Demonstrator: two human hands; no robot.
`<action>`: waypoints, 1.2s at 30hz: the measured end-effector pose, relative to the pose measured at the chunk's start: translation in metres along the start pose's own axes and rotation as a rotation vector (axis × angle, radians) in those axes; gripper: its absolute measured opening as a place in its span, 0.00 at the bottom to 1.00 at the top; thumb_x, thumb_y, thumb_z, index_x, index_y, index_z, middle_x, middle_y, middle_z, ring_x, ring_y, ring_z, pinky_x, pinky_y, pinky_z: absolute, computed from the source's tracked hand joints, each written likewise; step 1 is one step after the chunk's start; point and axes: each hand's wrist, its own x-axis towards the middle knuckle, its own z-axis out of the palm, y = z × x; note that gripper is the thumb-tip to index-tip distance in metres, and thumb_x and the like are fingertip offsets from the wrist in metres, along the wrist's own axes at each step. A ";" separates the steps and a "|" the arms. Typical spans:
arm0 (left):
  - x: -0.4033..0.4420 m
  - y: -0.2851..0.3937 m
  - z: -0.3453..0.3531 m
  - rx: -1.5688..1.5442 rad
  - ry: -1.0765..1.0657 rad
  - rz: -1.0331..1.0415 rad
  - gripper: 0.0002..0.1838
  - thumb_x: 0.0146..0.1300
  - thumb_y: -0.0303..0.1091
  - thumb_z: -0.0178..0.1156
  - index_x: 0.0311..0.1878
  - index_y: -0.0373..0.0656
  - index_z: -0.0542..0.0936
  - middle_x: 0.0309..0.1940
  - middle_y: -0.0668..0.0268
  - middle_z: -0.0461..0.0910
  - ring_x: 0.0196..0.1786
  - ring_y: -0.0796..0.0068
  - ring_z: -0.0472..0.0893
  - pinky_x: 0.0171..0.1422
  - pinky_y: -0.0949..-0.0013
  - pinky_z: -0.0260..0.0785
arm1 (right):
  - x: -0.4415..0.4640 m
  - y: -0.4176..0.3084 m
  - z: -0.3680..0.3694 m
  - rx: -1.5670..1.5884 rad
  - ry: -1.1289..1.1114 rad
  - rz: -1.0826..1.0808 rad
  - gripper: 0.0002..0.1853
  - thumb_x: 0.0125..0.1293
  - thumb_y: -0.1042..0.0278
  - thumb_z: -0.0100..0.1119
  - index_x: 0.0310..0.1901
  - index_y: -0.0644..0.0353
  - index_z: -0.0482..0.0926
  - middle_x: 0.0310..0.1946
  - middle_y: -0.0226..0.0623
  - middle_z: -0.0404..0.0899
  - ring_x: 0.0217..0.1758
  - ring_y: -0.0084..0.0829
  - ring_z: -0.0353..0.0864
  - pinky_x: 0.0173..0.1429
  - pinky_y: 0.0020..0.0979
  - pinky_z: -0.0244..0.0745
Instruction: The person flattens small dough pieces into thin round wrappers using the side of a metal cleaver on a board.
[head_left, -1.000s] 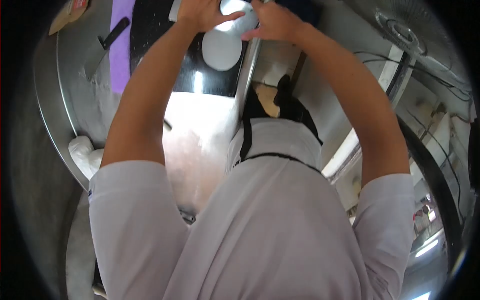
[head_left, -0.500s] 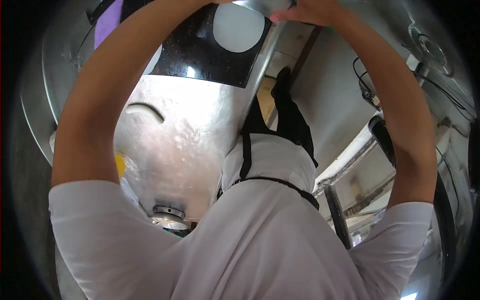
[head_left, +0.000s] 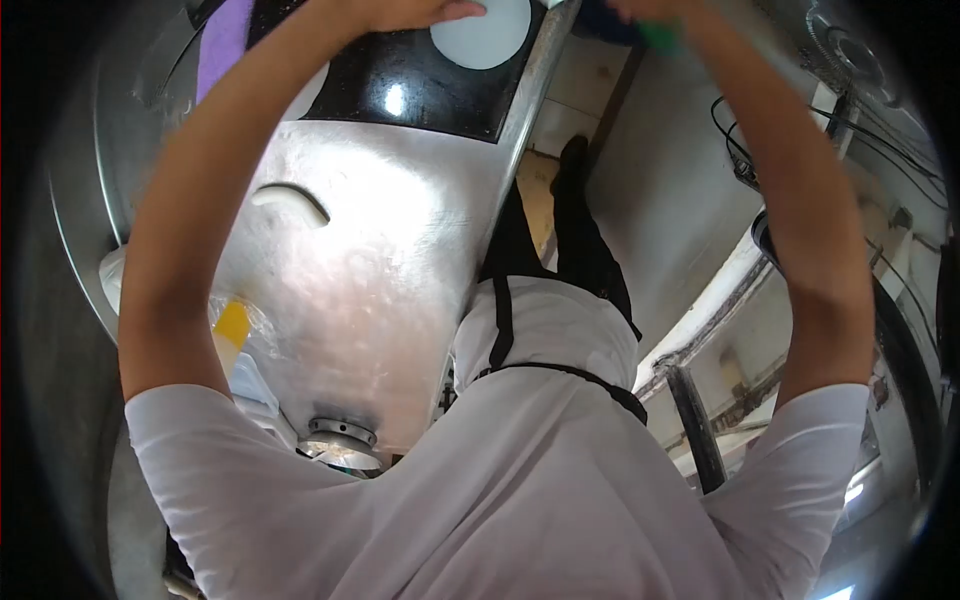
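At the top edge, my left hand (head_left: 415, 12) reaches over a black board (head_left: 410, 85), its fingertips at the rim of a round white disc (head_left: 481, 30). What its fingers hold, if anything, is cut off by the frame. My right hand (head_left: 650, 10) is blurred at the top edge, beyond the metal table's side, with a green smear (head_left: 660, 38) beside it. A second white piece (head_left: 308, 95) lies partly behind my left forearm.
The metal table (head_left: 350, 290) bears a curved pale handle-like piece (head_left: 290, 203), a yellow item in clear plastic (head_left: 232, 322) and a round metal fitting (head_left: 340, 443). Purple cloth (head_left: 222, 45) lies upper left. Black cables (head_left: 735, 150) hang at right.
My hands were close together over the disc; now my right hand is farther right, past the table's side. The view has shifted, showing more of the metal table.
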 end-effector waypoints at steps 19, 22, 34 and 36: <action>-0.044 -0.001 -0.055 -0.546 -0.128 -0.501 0.11 0.59 0.24 0.68 0.35 0.38 0.72 0.42 0.55 0.80 0.45 0.59 0.85 0.46 0.57 0.75 | -0.260 -0.083 0.088 0.302 -0.177 0.349 0.27 0.67 0.56 0.73 0.59 0.66 0.75 0.50 0.57 0.84 0.53 0.54 0.85 0.56 0.44 0.78; -0.100 -0.027 -0.009 -0.666 0.145 -0.720 0.11 0.64 0.29 0.69 0.41 0.40 0.76 0.45 0.59 0.82 0.44 0.67 0.85 0.48 0.60 0.78 | -0.269 -0.089 0.070 0.398 -0.003 0.385 0.25 0.67 0.62 0.74 0.60 0.65 0.76 0.49 0.50 0.86 0.51 0.45 0.86 0.56 0.40 0.79; -0.202 0.056 0.027 -1.319 0.820 -1.598 0.26 0.57 0.18 0.72 0.58 0.35 0.73 0.47 0.56 0.82 0.43 0.64 0.87 0.45 0.62 0.87 | -0.147 -0.029 0.017 0.516 -0.145 0.349 0.19 0.66 0.66 0.73 0.54 0.66 0.81 0.42 0.44 0.88 0.45 0.32 0.85 0.52 0.36 0.78; -0.197 0.078 0.025 -1.161 0.831 -1.729 0.31 0.59 0.25 0.75 0.63 0.36 0.71 0.45 0.57 0.82 0.44 0.65 0.86 0.48 0.62 0.87 | -0.119 -0.023 0.004 0.497 -0.141 0.215 0.18 0.66 0.66 0.73 0.52 0.66 0.81 0.40 0.45 0.87 0.44 0.33 0.86 0.51 0.37 0.78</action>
